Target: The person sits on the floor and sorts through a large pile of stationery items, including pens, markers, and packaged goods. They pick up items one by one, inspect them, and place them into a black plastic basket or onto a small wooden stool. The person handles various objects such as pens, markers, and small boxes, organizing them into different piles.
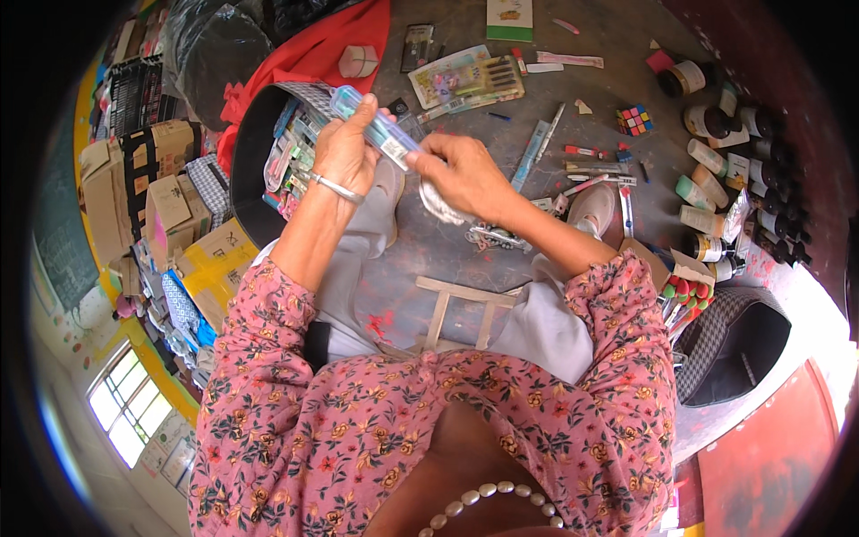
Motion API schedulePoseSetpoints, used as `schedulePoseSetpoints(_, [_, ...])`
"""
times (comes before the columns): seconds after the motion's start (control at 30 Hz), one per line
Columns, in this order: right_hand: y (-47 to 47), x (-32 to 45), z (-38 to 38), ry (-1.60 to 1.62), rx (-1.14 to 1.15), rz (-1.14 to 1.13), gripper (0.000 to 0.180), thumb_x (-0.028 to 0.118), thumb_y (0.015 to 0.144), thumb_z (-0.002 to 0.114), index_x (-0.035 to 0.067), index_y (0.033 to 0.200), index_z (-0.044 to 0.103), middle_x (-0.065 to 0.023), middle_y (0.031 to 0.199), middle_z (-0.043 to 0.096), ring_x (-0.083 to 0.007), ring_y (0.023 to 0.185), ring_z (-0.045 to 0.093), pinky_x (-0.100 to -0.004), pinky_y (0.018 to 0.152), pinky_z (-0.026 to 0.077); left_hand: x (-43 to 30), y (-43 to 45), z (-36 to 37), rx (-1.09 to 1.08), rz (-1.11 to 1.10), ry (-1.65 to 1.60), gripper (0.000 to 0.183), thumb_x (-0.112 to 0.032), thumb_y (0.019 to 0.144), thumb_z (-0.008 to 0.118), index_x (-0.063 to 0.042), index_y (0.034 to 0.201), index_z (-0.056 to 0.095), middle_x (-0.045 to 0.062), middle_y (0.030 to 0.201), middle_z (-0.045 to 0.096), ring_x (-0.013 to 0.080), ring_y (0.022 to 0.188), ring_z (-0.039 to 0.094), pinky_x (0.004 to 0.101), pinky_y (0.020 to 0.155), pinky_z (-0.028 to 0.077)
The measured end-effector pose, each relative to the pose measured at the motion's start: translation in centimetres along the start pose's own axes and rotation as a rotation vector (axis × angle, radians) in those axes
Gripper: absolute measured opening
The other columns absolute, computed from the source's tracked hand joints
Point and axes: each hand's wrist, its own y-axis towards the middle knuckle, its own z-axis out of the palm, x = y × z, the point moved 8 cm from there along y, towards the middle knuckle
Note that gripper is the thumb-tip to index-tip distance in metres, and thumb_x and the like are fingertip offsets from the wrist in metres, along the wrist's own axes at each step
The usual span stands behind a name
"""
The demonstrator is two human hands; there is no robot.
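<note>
Both hands hold a slim clear blue plastic case [379, 127] above the floor. My left hand [344, 151], with a silver bangle at its wrist, grips the upper part with the thumb on top. My right hand [463, 171] pinches the lower end, which bears a label. Something white and cord-like [441, 203] shows just below the right hand; whether it is held cannot be told. Beside my left hand is an open round black-lined bin [248, 161] filled with packaged stationery [285, 158]. What lies inside the blue case is blurred, greenish in part.
Pens, a ruler [530, 156], stationery packs [470, 77] and a puzzle cube [634, 120] lie on the floor. Bottles [706, 159] crowd the right side, near a houndstooth bin [731, 342]. Cardboard boxes [215, 265] stand at left. A wooden frame [463, 295] is between the legs.
</note>
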Motion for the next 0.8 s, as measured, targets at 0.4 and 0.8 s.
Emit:
schedulePoseSetpoints(0.4, [0.9,-0.2,-4.4,0.135,-0.285,0.085,0.027,0.026,0.08,0.055,-0.001,0.077,0.059,-0.0072,0.068,0.059,-0.0117,0.065,0.053,-0.0255,0.059,0.042,1.5,-0.3,0.9,0.086,-0.135,-0.254,0.025,-0.014,0.09,0.039,0.004,0.108,0.04,0.018,0.104,0.053,0.0266,0.097,0.053,0.0375,0.088,0.042])
schedulePoseSetpoints(0.8, [-0.3,2.7,-4.8,-0.168,-0.452,-0.071,0.019,0.022,0.081,0.057,0.003,0.082,0.053,-0.0078,0.064,0.054,-0.0179,0.062,0.055,-0.0309,0.056,0.042,-1.7,-2.8,-0.2,0.017,-0.2,-0.222,0.026,-0.014,0.09,0.039,0.005,0.108,0.042,0.022,0.109,0.051,0.033,0.103,0.051,0.0407,0.09,0.042])
